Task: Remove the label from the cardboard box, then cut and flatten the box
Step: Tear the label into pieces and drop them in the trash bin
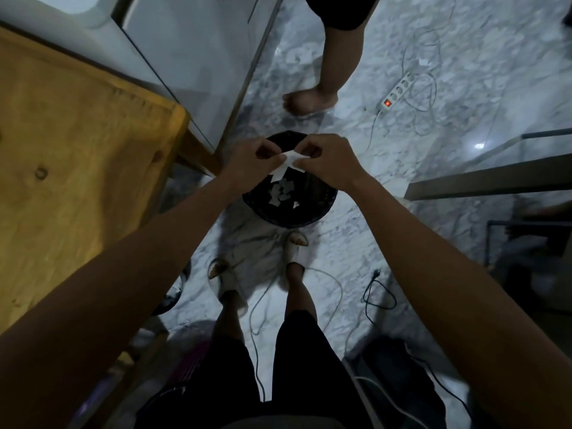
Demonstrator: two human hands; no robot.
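Two hands meet over the black bin [289,193], and I read both as pinching one white scrap of label [286,164] between them. My left hand [252,162] has its grip curled on the scrap's left end, my right hand [329,164] on the right end, fingers tucked under. The scrap lies directly between the two grips, its long axis running from upper right down to lower left, with the loose tail hanging toward the left hand's side. Neither hand is nearer; both touch it. The bin mouth sits straight below the scrap, so I judge a release or a further tear would drop pieces into it.

Counting: one scrap held, and roughly four or five white torn pieces [280,193] lying in the bin, though they overlap and I cannot be exact. One bin. The cardboard box itself is not in view, so I judge cutting and flattening not yet begun.

Beside me to the left is a wooden counter [77,144]; on the marble floor [356,243] lie one power strip [399,92] and loose cables.
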